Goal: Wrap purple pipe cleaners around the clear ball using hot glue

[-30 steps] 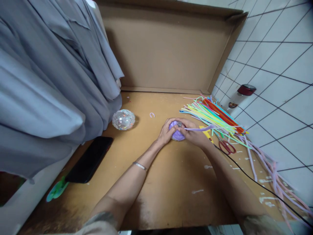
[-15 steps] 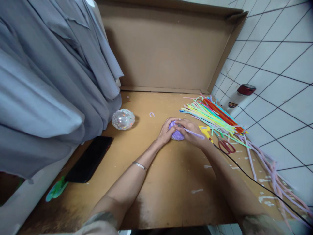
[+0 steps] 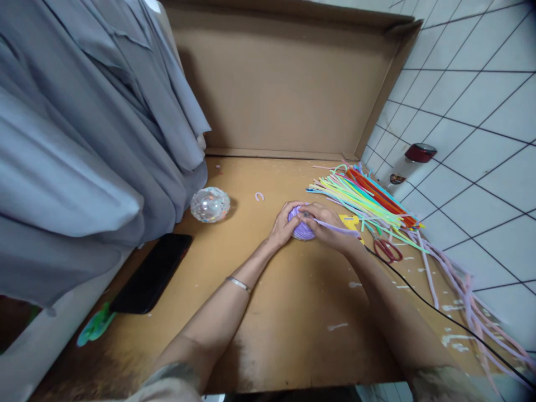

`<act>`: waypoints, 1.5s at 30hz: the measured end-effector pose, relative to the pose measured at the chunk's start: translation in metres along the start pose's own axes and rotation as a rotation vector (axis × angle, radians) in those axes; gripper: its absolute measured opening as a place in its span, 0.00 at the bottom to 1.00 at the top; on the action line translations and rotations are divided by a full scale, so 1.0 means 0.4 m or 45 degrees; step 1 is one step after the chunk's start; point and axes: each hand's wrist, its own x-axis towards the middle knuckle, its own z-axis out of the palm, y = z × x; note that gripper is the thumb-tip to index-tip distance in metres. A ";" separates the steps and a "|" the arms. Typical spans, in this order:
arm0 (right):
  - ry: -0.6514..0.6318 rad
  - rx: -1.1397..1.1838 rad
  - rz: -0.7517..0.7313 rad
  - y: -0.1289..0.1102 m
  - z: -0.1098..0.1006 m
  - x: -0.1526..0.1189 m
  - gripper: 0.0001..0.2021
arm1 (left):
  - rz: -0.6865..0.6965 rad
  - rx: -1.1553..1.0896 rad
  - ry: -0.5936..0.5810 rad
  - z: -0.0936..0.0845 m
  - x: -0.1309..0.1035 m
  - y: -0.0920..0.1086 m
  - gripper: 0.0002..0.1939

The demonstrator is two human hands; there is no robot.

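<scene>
Both hands meet over a purple ball wrapped in pipe cleaner (image 3: 302,230), low over the table. My left hand (image 3: 285,224) closes round its left side, thumb lying on the wrapped surface. My right hand (image 3: 325,223) presses on the ball's upper right with its fingers bent. From that spot a loose purple pipe cleaner end (image 3: 337,228) trails right across the back of the right hand. The ball's underside and some fingertips are hidden. Just right of the right hand lies a yellow glue gun (image 3: 349,221), partly covered by the hand.
Bundled coloured pipe cleaners (image 3: 355,192), red-handled scissors (image 3: 388,250) and a red-lidded bottle (image 3: 412,162) are at right. A black cable (image 3: 431,306) crosses the table. At left are a clear ball (image 3: 210,204), a black phone (image 3: 151,273) and grey cloth (image 3: 84,139). Cardboard (image 3: 285,78) stands behind.
The loose end of the purple pipe cleaner reaches farther right, toward the wrist. Both hands keep nearly the same place on the ball.
</scene>
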 end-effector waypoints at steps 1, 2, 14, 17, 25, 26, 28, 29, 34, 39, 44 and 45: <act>-0.005 0.002 0.001 0.000 -0.001 0.000 0.17 | 0.004 -0.002 -0.001 0.000 0.000 0.000 0.22; -0.008 0.006 0.002 -0.001 -0.001 0.000 0.18 | 0.009 -0.006 -0.001 0.000 0.000 -0.001 0.22; -0.039 0.058 0.099 -0.005 -0.008 -0.003 0.19 | -0.019 0.025 0.010 -0.001 0.002 -0.003 0.21; -0.077 0.093 0.166 -0.014 -0.021 -0.002 0.21 | -0.021 0.037 0.010 -0.001 0.002 -0.006 0.20; 0.028 0.082 0.241 -0.028 -0.023 0.000 0.20 | 0.015 0.011 0.014 -0.001 0.000 0.000 0.21; 0.042 0.055 0.230 -0.026 -0.021 0.000 0.20 | 0.014 0.007 0.013 -0.001 0.000 0.000 0.21; 0.043 0.014 0.182 -0.020 -0.018 0.001 0.20 | 0.012 0.006 0.009 -0.001 0.001 -0.001 0.21; 0.037 -0.003 0.153 -0.016 -0.017 0.001 0.20 | 0.009 0.010 0.009 -0.001 0.002 -0.003 0.21; 0.000 -0.121 0.050 0.002 -0.011 -0.004 0.22 | 0.006 0.016 0.007 -0.001 0.004 -0.008 0.21; -0.038 -0.352 0.030 -0.009 -0.014 -0.006 0.20 | 0.018 0.004 -0.010 0.000 0.002 -0.003 0.21; -0.138 -0.553 0.069 -0.037 -0.028 0.001 0.19 | 0.030 -0.012 -0.013 0.000 0.003 -0.004 0.20; -0.152 -0.566 0.077 -0.040 -0.029 0.002 0.19 | 0.029 -0.011 -0.009 0.000 0.004 -0.005 0.20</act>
